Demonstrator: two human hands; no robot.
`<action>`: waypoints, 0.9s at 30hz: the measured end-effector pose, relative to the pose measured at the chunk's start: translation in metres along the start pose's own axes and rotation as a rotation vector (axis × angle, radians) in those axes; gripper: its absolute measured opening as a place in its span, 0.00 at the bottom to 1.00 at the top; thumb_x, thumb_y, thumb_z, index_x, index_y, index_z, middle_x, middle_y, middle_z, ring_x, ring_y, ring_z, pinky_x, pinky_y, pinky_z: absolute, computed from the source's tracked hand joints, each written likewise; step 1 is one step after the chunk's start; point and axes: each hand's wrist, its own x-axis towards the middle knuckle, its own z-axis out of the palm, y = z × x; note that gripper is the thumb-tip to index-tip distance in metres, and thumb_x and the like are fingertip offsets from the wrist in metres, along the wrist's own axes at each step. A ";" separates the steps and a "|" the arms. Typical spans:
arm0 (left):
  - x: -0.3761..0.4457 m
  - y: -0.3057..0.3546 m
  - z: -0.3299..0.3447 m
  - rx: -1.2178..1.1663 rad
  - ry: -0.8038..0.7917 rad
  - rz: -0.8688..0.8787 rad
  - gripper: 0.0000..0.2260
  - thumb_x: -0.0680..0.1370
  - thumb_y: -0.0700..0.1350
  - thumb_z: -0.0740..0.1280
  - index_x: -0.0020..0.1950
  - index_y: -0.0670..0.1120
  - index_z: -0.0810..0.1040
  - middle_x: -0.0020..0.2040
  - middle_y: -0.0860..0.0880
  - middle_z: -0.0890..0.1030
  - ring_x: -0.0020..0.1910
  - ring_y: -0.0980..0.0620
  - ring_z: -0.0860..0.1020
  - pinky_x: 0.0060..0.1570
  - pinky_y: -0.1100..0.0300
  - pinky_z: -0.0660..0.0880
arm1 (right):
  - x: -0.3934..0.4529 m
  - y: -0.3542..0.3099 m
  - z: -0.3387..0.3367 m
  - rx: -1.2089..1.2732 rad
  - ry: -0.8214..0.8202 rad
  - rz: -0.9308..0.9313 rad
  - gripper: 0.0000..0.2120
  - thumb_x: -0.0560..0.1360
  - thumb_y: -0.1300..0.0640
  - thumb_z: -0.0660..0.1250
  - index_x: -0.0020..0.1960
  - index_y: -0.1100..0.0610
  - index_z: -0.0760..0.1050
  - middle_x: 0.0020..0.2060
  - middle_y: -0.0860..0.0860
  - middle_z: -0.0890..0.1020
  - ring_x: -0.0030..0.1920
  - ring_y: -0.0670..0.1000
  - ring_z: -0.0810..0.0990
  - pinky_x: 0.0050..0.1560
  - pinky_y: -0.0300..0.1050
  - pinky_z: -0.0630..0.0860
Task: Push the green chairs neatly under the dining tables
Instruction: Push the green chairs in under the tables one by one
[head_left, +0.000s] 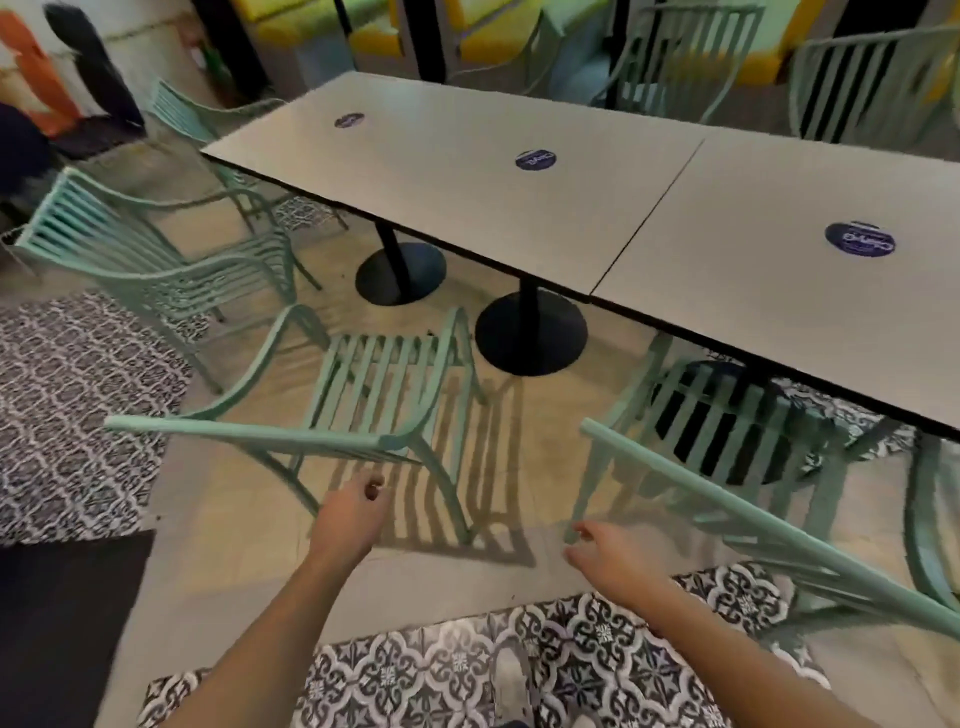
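Two grey dining tables (467, 171) stand end to end on black pedestal bases. A green slatted chair (374, 379) stands pulled out from the near side, its back rail toward me. My left hand (353, 509) hovers just below that rail, fingers loosely curled, holding nothing. A second green chair (727, 431) on the right has its seat partly under the right table (810, 291). My right hand (608, 556) hangs near the left end of its back rail, fingers relaxed, touching nothing.
Two more green chairs (140, 260) stand at the left end of the tables, angled outward. Other green chairs (691, 57) line the far side. Patterned tiles (67, 405) cover parts of the floor. A dark mat (62, 623) lies at lower left.
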 end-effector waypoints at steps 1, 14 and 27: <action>0.000 -0.015 -0.012 0.038 0.020 -0.010 0.11 0.79 0.48 0.63 0.59 0.48 0.79 0.48 0.49 0.81 0.48 0.47 0.78 0.47 0.54 0.75 | 0.000 -0.016 0.004 -0.059 0.003 -0.046 0.22 0.79 0.48 0.62 0.71 0.52 0.67 0.66 0.50 0.74 0.64 0.50 0.74 0.63 0.43 0.69; 0.069 -0.181 -0.173 0.625 0.095 0.207 0.17 0.79 0.54 0.61 0.66 0.51 0.73 0.64 0.49 0.76 0.61 0.44 0.75 0.57 0.51 0.72 | 0.064 -0.263 0.109 -0.464 0.153 -0.573 0.24 0.78 0.49 0.60 0.72 0.52 0.63 0.65 0.52 0.73 0.63 0.53 0.70 0.62 0.48 0.71; 0.220 -0.260 -0.209 0.708 -0.081 0.431 0.19 0.79 0.54 0.62 0.68 0.49 0.69 0.63 0.47 0.72 0.64 0.45 0.71 0.60 0.50 0.69 | 0.149 -0.358 0.173 -0.654 0.139 -0.413 0.26 0.79 0.47 0.58 0.74 0.53 0.60 0.67 0.53 0.70 0.66 0.56 0.68 0.65 0.51 0.68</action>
